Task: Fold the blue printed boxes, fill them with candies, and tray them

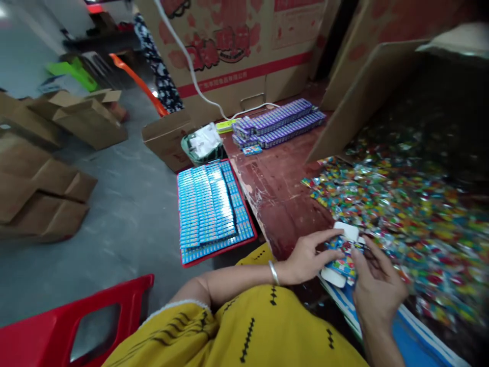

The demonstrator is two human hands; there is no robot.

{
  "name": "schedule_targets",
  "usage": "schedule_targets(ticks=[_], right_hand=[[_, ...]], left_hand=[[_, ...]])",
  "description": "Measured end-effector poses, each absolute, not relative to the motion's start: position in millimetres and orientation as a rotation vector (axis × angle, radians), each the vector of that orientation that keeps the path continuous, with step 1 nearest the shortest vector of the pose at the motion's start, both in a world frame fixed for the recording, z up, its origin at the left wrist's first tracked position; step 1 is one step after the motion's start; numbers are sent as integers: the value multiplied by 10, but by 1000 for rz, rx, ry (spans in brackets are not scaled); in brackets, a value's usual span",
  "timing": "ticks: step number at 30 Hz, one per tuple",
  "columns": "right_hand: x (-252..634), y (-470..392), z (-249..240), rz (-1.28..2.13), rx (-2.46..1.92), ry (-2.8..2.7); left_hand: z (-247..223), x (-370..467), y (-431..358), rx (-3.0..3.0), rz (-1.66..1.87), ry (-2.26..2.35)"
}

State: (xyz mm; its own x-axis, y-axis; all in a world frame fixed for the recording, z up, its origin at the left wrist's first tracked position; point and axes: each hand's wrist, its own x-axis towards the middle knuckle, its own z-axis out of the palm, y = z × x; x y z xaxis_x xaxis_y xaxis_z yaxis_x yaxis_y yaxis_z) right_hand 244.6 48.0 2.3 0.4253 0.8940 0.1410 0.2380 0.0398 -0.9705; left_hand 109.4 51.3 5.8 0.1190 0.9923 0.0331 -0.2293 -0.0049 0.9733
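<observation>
A small blue printed box (pixel 341 260) with white flaps open at both ends is held between my two hands, over the table's front edge. My left hand (pixel 311 255) grips its left side between thumb and fingers, a silver bangle on the wrist. My right hand (pixel 376 278) holds its right side, the thumb on the printed face. Beyond and to the right spreads a large heap of small wrapped candies (pixel 405 219) in many colours, partly blurred.
A red tray (pixel 254 237) of blue boxes in rows is left of the table (pixel 282 204). Purple packs (pixel 282 122) lie at the table's back. A cardboard panel (pixel 362 97) borders the candies. A red stool (pixel 130 300) stands lower left, cartons (pixel 87 122) farther off.
</observation>
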Motion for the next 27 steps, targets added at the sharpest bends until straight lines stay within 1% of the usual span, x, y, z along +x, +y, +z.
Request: schedule_targets(ticks=[2, 5, 9, 19, 22, 25, 27], right_hand=[[2488, 469, 9, 744, -1464, -1063], [2530, 466, 23, 847, -1441, -1097], [2526, 467, 44, 808, -1426, -1071], [2635, 384, -25, 892, -1439, -1110], [2690, 406, -14, 848, -1447, -1214], [2711, 440, 12, 809, -1416, -1303], [2699, 460, 34, 841, -1369, -1279]], left_hand=[[92, 1071, 481, 1201, 1174, 932], [95, 1094, 471, 1156, 1122, 926], [43, 1170, 482, 1110, 1129, 967], [73, 1083, 610, 1117, 879, 815], [78, 1058, 633, 1155, 818, 809], [63, 1064, 635, 1179, 815, 829], [56, 1078, 632, 1164, 869, 847]])
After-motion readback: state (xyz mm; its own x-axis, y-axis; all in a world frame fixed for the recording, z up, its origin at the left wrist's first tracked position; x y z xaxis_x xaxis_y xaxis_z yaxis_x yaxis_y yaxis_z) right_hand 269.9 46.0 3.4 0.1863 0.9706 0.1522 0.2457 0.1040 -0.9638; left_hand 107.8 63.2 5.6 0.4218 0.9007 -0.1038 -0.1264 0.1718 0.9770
